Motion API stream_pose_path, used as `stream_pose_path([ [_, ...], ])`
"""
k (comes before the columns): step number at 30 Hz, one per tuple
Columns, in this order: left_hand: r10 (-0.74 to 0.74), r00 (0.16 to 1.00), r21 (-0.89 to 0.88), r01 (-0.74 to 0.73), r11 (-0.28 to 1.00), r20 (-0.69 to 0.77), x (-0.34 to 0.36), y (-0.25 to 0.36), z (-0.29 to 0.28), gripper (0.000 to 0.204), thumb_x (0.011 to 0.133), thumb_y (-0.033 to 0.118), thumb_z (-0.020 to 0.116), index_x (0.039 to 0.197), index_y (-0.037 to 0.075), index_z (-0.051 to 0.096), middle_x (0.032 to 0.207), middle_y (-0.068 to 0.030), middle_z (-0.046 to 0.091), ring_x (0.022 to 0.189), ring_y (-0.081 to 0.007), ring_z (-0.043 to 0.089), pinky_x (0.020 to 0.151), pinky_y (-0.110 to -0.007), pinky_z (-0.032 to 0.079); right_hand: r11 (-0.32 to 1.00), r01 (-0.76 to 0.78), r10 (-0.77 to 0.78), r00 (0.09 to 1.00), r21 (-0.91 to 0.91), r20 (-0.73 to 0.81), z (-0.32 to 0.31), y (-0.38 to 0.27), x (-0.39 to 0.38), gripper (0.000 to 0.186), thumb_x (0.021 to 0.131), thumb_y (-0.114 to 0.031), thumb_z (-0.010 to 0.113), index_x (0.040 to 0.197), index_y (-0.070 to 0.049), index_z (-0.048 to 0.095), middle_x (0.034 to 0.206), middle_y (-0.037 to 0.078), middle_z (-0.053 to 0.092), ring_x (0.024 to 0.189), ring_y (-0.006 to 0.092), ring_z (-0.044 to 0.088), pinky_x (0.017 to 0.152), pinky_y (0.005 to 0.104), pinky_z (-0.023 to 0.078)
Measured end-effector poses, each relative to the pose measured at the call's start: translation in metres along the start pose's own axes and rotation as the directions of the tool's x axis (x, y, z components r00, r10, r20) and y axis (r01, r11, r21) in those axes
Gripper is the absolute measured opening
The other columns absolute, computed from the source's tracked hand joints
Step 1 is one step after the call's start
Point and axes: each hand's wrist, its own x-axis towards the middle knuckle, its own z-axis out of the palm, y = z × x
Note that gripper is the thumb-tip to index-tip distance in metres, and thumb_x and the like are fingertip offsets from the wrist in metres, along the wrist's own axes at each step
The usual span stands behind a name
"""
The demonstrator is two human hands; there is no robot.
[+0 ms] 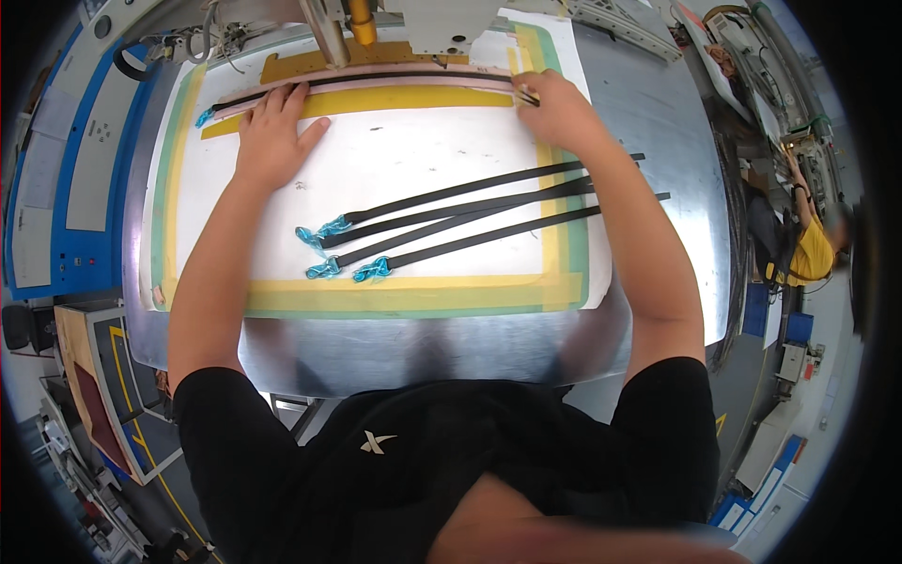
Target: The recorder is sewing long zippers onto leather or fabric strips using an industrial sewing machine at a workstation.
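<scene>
A black strap lies along a long pale-pink strip between yellow bars at the top of the white, taped sheet. My left hand rests on the strap's left part, fingers spread and thumb out; a blue cord or plastic piece is at that end. My right hand pinches the strap's right end, where a small piece sticks out, too small to name. Below, several black straps lie diagonally on the sheet, each with blue material at the left end.
A machine head with a metal cylinder and yellow fitting overhangs the sheet's far edge. The sheet sits on a metal table. At left stand a blue control cabinet and a wooden-topped cart. A person in yellow works at right.
</scene>
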Motion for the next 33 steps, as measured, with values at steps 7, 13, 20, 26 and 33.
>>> stream_pose_path([
  [7, -0.028, 0.999, -0.002, 0.028, 1.0, 0.036, 0.0, 0.002, -0.006, 0.067, 0.1, 0.053, 0.059, 0.155, 0.016, 0.049, 0.155, -0.0147, 0.05, 0.146, -0.0345, 0.044, 0.122, -0.053, 0.029, 0.991, 0.105, -0.095, 0.99, 0.089, -0.104, 0.011, -0.012, 0.019, 0.037, 0.087, 0.0, 0.064, 0.124, 0.001, 0.065, 0.12, 0.022, 0.066, 0.112, 0.041, 0.065, 0.099, 0.0445, 0.053],
  [13, -0.021, 1.0, -0.032, 0.021, 0.999, 0.003, 0.001, 0.004, -0.001, 0.07, 0.1, 0.057, 0.057, 0.154, 0.015, 0.05, 0.15, -0.0156, 0.053, 0.145, -0.0346, 0.043, 0.121, -0.055, 0.027, 0.995, 0.055, -0.041, 0.988, 0.089, -0.151, 0.019, -0.011, 0.027, 0.031, 0.09, -0.002, 0.065, 0.12, 0.001, 0.069, 0.119, 0.023, 0.067, 0.112, 0.0406, 0.065, 0.1, 0.0454, 0.053],
  [20, -0.033, 0.999, -0.039, 0.035, 0.999, 0.035, 0.001, 0.005, -0.003, 0.069, 0.1, 0.057, 0.057, 0.154, 0.015, 0.05, 0.15, -0.0154, 0.053, 0.146, -0.035, 0.043, 0.121, -0.055, 0.027, 0.996, 0.033, -0.02, 0.99, 0.087, -0.141, 0.012, -0.013, 0.026, 0.029, 0.092, -0.005, 0.068, 0.12, 0.0, 0.071, 0.118, 0.023, 0.067, 0.112, 0.041, 0.066, 0.1, 0.0451, 0.053],
  [26, -0.02, 1.0, -0.03, 0.02, 0.999, 0.0, 0.001, 0.005, -0.002, 0.069, 0.1, 0.057, 0.057, 0.154, 0.015, 0.051, 0.151, -0.0154, 0.052, 0.145, -0.0352, 0.044, 0.122, -0.054, 0.027, 0.995, 0.053, -0.039, 0.986, 0.084, -0.162, 0.022, -0.01, 0.026, 0.03, 0.092, -0.007, 0.068, 0.121, 0.0, 0.071, 0.118, 0.023, 0.069, 0.11, 0.0415, 0.067, 0.098, 0.0455, 0.054],
  [33, -0.016, 1.0, -0.062, 0.015, 0.998, -0.007, -0.001, 0.002, -0.003, 0.069, 0.1, 0.056, 0.058, 0.154, 0.014, 0.051, 0.149, -0.0158, 0.053, 0.145, -0.035, 0.044, 0.121, -0.055, 0.027, 0.974, 0.01, 0.066, 0.942, 0.225, -0.329, 0.013, -0.01, 0.029, 0.028, 0.094, -0.008, 0.067, 0.12, -0.001, 0.071, 0.117, 0.022, 0.069, 0.11, 0.0405, 0.067, 0.098, 0.0461, 0.054],
])
